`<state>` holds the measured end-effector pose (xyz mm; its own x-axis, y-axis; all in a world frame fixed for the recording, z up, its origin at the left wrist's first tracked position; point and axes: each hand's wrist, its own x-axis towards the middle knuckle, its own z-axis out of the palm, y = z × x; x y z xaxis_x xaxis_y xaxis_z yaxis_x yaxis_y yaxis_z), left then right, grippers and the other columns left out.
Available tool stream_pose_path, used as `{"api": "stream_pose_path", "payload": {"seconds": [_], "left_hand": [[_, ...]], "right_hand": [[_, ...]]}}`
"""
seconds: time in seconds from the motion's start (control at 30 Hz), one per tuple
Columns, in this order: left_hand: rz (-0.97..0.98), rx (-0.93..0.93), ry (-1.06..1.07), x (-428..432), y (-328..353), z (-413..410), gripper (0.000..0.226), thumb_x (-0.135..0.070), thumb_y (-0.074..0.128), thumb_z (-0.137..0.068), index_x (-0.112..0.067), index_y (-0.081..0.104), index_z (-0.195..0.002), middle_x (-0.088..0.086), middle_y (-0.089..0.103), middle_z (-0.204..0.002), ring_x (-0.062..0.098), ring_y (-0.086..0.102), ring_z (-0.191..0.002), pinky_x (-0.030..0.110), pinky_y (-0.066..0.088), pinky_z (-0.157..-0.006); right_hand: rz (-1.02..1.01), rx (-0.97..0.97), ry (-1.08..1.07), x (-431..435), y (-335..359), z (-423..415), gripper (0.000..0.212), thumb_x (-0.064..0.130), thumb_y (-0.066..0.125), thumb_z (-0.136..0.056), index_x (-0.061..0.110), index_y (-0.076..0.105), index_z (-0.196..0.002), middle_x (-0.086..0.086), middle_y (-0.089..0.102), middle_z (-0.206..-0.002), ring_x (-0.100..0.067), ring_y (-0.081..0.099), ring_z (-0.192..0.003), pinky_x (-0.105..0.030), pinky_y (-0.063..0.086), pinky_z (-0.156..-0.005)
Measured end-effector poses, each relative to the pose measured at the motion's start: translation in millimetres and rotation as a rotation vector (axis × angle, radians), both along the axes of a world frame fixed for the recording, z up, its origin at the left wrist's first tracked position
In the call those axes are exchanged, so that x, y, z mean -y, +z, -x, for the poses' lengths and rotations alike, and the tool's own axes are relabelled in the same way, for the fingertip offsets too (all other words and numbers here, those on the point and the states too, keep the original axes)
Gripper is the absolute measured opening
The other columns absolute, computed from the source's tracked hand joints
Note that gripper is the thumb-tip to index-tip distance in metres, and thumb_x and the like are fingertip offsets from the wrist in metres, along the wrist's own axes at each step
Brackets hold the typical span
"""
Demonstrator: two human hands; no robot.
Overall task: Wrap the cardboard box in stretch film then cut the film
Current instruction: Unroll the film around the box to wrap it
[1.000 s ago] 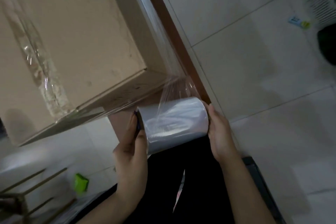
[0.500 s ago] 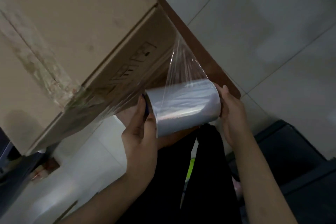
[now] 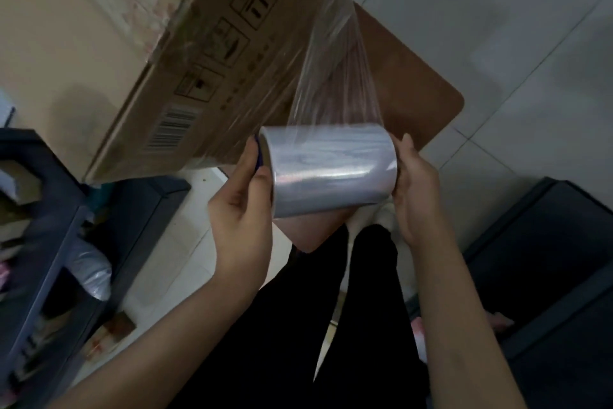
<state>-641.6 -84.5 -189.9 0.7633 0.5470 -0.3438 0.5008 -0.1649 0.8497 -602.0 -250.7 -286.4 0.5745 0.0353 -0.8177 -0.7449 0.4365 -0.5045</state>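
Observation:
A large brown cardboard box with printed handling symbols and a barcode on its side fills the upper left. It stands on a brown table. A roll of clear stretch film is held level between my hands just below the box's side. My left hand grips the roll's left end and my right hand grips its right end. A sheet of film runs from the roll up over the box's side and near corner.
A dark shelf unit with assorted items stands at the left. A dark bin sits on the tiled floor at the right. My legs in black trousers are directly below the roll.
My view and the roll have swung round the box's corner. The box's printed side with the barcode now faces me, and the film stretches along it.

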Motion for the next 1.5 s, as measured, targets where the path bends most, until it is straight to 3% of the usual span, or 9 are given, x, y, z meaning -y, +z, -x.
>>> {"api": "stream_pose_path", "payload": {"seconds": [0.13,0.33,0.53,0.63,0.8,0.9,1.07,1.2,1.5], "left_hand": [[0.006,0.003,-0.119,-31,-1,12,0.050,-0.035,0.051,-0.082,-0.020,0.057,-0.129,-0.002,0.059,-0.133,0.001,0.051,-0.124,0.013,0.041,-0.098],[0.046,-0.016,-0.285,-77,11,35,0.044,-0.020,0.050,-0.087,-0.016,0.056,-0.131,-0.012,0.058,-0.129,-0.010,0.052,-0.116,0.004,0.040,-0.087],[-0.035,-0.015,-0.426,-121,25,64,0.040,-0.019,0.049,-0.087,-0.028,0.054,-0.126,0.004,0.062,-0.130,0.007,0.054,-0.121,0.024,0.040,-0.102],[-0.033,-0.009,-0.436,-146,24,81,0.039,-0.019,0.050,-0.087,-0.029,0.057,-0.124,0.009,0.058,-0.133,0.012,0.051,-0.124,0.037,0.036,-0.105],[-0.063,0.034,-0.498,-188,25,95,0.039,-0.019,0.049,-0.085,-0.025,0.056,-0.123,-0.006,0.060,-0.128,-0.001,0.054,-0.120,0.019,0.042,-0.101],[-0.052,0.052,-0.547,-218,27,91,0.041,-0.018,0.048,-0.086,-0.019,0.055,-0.126,-0.005,0.059,-0.129,-0.005,0.053,-0.119,0.010,0.041,-0.095],[-0.038,0.058,-0.692,-277,32,64,0.039,-0.004,0.050,-0.093,-0.010,0.050,-0.132,-0.001,0.058,-0.132,-0.005,0.055,-0.116,0.012,0.042,-0.095],[-0.047,0.030,-0.798,-318,37,36,0.038,-0.010,0.047,-0.094,-0.007,0.054,-0.131,-0.021,0.064,-0.118,0.001,0.059,-0.114,0.020,0.044,-0.099],[-0.171,-0.015,-0.953,-375,22,-14,0.032,-0.008,0.042,-0.100,0.002,0.059,-0.125,-0.020,0.068,-0.114,0.003,0.061,-0.111,0.026,0.049,-0.096]], "right_hand": [[0.008,0.021,-0.021,-21,3,30,0.040,0.038,0.041,-0.102,0.029,0.079,-0.091,0.015,0.078,-0.092,0.001,0.072,-0.091,-0.021,0.051,-0.082],[0.016,0.003,-0.238,-66,16,74,0.038,0.035,0.042,-0.102,0.016,0.065,-0.126,-0.001,0.070,-0.124,-0.013,0.064,-0.116,-0.030,0.046,-0.104],[-0.046,0.035,-0.378,-118,24,122,0.037,0.027,0.037,-0.104,0.010,0.067,-0.115,0.006,0.076,-0.089,-0.002,0.072,-0.079,-0.014,0.055,-0.066],[-0.107,0.060,-0.412,-142,17,146,0.036,0.026,0.035,-0.105,0.016,0.069,-0.105,0.010,0.078,-0.084,-0.001,0.073,-0.078,-0.013,0.055,-0.063],[-0.149,0.023,-0.511,-194,17,174,0.040,0.030,0.037,-0.103,0.009,0.067,-0.119,-0.002,0.075,-0.101,-0.007,0.073,-0.086,-0.019,0.059,-0.071],[-0.117,0.024,-0.556,-228,17,178,0.035,0.032,0.043,-0.101,0.014,0.071,-0.109,0.000,0.077,-0.096,-0.008,0.074,-0.085,-0.019,0.058,-0.067],[-0.057,0.000,-0.629,-296,24,171,0.035,0.033,0.047,-0.100,0.012,0.070,-0.117,-0.006,0.074,-0.116,-0.020,0.068,-0.110,-0.034,0.054,-0.097],[-0.063,-0.007,-0.752,-346,30,162,0.040,0.034,0.051,-0.099,0.009,0.065,-0.126,-0.008,0.070,-0.124,-0.021,0.065,-0.116,-0.040,0.049,-0.104],[-0.133,-0.060,-0.961,-417,16,135,0.041,0.030,0.051,-0.099,0.005,0.061,-0.130,-0.014,0.065,-0.131,-0.028,0.060,-0.124,-0.048,0.041,-0.111]]}}
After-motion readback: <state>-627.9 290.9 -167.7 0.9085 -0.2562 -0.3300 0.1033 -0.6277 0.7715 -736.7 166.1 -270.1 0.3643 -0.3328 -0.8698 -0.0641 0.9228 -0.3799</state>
